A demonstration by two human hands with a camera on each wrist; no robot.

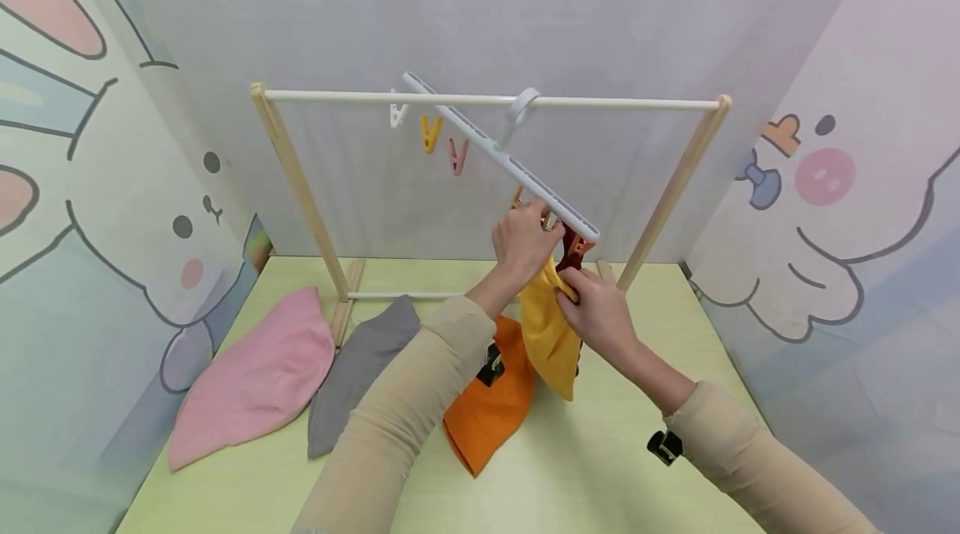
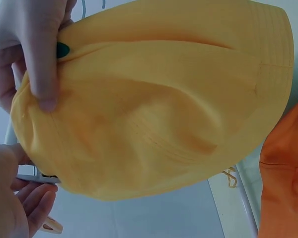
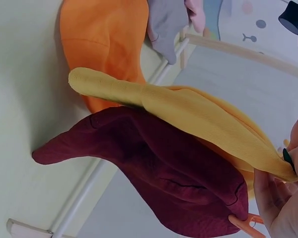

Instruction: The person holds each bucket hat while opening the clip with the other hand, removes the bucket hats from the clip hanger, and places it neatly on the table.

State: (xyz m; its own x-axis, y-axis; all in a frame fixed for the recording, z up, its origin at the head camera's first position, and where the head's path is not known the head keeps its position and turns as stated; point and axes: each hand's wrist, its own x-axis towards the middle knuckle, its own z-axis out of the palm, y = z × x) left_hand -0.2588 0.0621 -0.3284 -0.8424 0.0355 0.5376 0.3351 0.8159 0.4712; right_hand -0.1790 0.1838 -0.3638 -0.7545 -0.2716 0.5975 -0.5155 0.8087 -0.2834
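Observation:
A yellow bucket hat [image 1: 551, 334] hangs beneath the near right end of a pale hanger [image 1: 487, 147]. My right hand [image 1: 600, 309] pinches the hat's upper edge between thumb and fingers, beside a small dark green piece [image 3: 288, 157]. Just under the hanger bar, my left hand [image 1: 525, 238] pinches a greyish-white clothespin [image 2: 37, 177], its tip at the hat's edge in the left wrist view. Behind the yellow hat hangs a dark red hat [image 3: 184, 173], held by an orange clothespin [image 3: 246, 225]; the yellow hat covers most of it in the head view.
The hanger hooks over a white rail [image 1: 337, 97] on a wooden-legged rack [image 1: 300, 184]. White [image 1: 398, 113], yellow [image 1: 431, 134] and pink [image 1: 457, 157] clothespins dangle from its far end. Orange [image 1: 495, 401], grey [image 1: 363, 367] and pink [image 1: 258, 376] hats lie on the light green table [image 1: 600, 467].

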